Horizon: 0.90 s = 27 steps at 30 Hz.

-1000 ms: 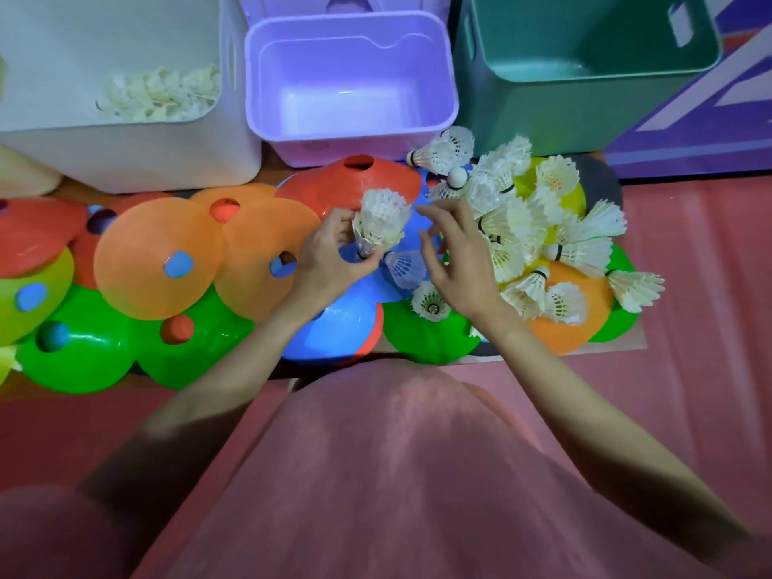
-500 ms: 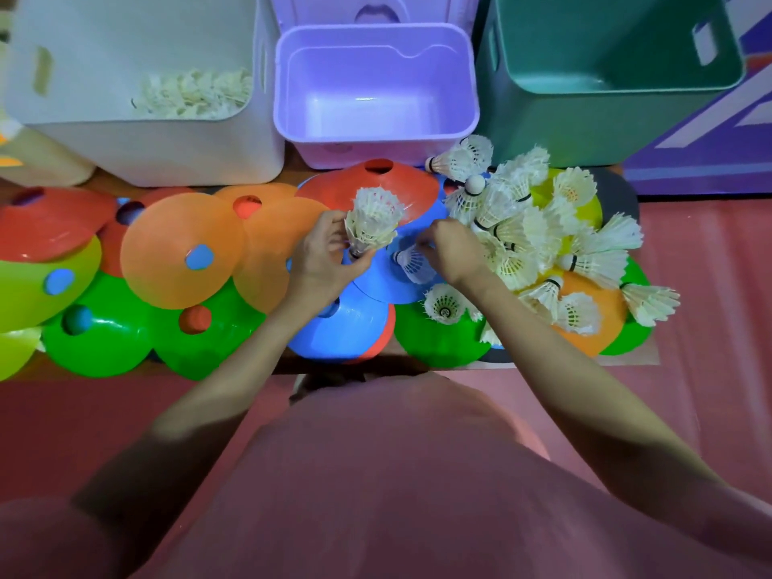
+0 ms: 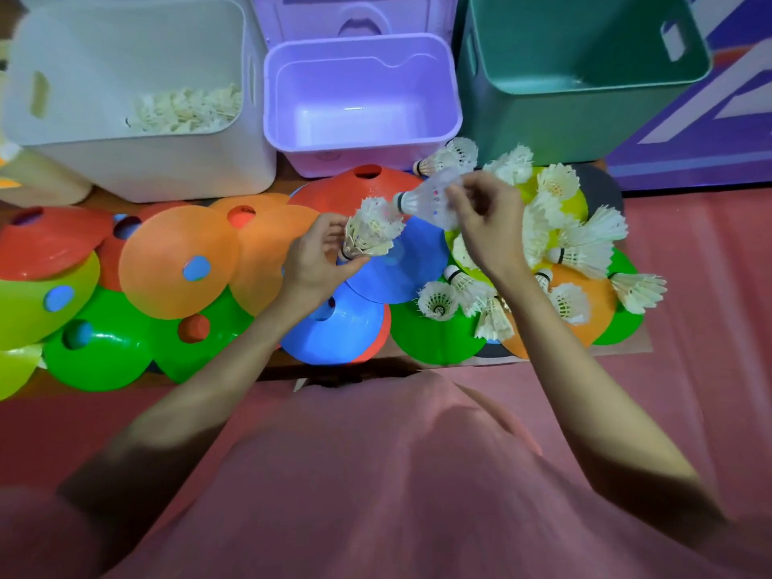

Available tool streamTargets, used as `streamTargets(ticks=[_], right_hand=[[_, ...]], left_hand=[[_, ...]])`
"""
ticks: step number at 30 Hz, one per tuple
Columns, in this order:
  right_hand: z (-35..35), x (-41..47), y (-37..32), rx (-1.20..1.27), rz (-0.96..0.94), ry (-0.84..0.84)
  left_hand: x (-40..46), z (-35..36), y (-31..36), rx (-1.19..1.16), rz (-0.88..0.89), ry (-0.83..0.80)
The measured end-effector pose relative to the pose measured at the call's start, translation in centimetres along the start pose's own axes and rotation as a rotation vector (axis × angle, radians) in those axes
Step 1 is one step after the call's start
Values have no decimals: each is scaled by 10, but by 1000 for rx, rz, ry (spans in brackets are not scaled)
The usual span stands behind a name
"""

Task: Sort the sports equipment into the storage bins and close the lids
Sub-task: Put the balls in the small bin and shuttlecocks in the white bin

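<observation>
Left hand (image 3: 317, 261) grips a stack of shuttlecocks (image 3: 373, 231) at the cork end, thumb and fingers curled round the base, feathers fanning up and to the right. Right hand (image 3: 486, 227) pinches one shuttlecock (image 3: 430, 198) by its skirt; its cork points left, toward the top of the stack, near it but not touching that we can see. This shuttle is blurred.

Both hands sit above a blue cone (image 3: 413, 269) and a red cone (image 3: 355, 190), just in front of the bins.

Loose shuttlecocks (image 3: 580, 248) lie heaped to the right of the right hand, on top of yellow, orange and green cones. One more (image 3: 451, 156) lies against the front of the purple bin.

Three bins stand in a row at the back, all open. White bin (image 3: 167, 165) on the left, with a pile of shuttlecocks (image 3: 188, 108) inside. Purple bin (image 3: 363, 148) in the middle; we see nothing in it. Teal bin (image 3: 555, 119) on the right; its floor is out of our view.

Flat cones (image 3: 175, 261) in orange, green, red and blue spread overlapping to the left of the hands. We note a pink shirt (image 3: 376, 474) at the bottom of the view.
</observation>
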State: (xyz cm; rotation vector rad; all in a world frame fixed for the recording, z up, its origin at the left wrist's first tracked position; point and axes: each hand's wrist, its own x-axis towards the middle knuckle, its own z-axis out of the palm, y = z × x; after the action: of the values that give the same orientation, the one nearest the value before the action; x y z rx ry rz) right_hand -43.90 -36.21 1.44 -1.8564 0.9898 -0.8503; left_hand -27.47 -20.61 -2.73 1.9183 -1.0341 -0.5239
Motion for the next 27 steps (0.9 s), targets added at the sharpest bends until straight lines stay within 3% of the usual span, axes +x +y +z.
streamTargets(ticks=[5,12,17,20,24,27], right_hand=[[11,-11,-1,-114,25,-173],[11,-25,-3,-9,30,-211],[0,-41,10,87,166,-150],[-9,-52,26,-159,144,-266],[-10,-62,43,-649,-85,-681],[0,-67,50,-887,-148,-865]], left_hand=[[-2,7,10,-40,13,-58],[-14,15,8,-132,-72,-113],[-27,16,3,-142,-54,-114],[-32,17,0,-151,-60,-112],[-37,16,-4,-164,-74,-107],[-40,16,-5,-170,-73,-100]])
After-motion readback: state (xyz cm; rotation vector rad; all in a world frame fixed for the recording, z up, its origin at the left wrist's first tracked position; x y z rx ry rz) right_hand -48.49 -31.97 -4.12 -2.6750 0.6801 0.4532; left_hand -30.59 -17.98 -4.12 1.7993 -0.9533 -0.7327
